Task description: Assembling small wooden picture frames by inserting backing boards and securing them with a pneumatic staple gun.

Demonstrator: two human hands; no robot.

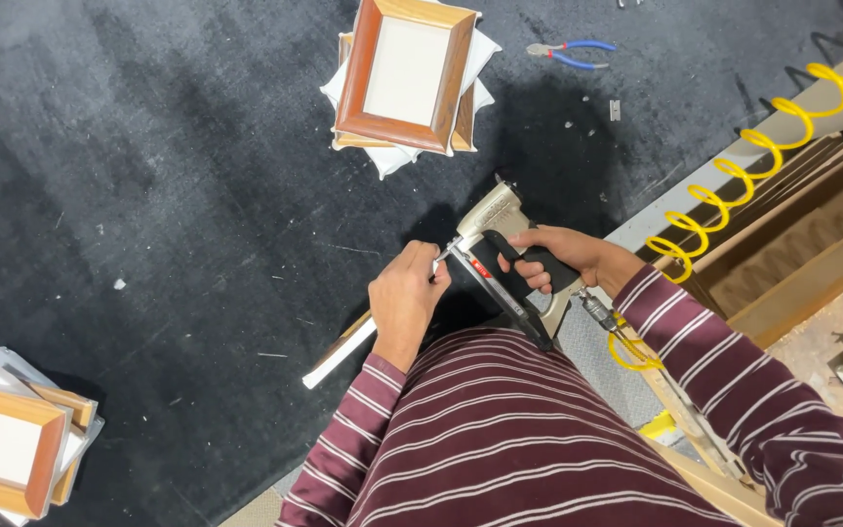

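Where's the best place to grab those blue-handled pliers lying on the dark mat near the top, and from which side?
Take the pliers by the two blue handles, coming from the right. They lie flat on the dark mat with the metal jaws pointing left and the handles spread slightly toward the right, so a grip closing around both handles from that end probably works best. Nothing lies against them.

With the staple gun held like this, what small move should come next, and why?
Probably push the magazine rail closed. The right hand grips the pneumatic staple gun by its handle, while the left hand pinches the rail's front end, which looks pulled out.
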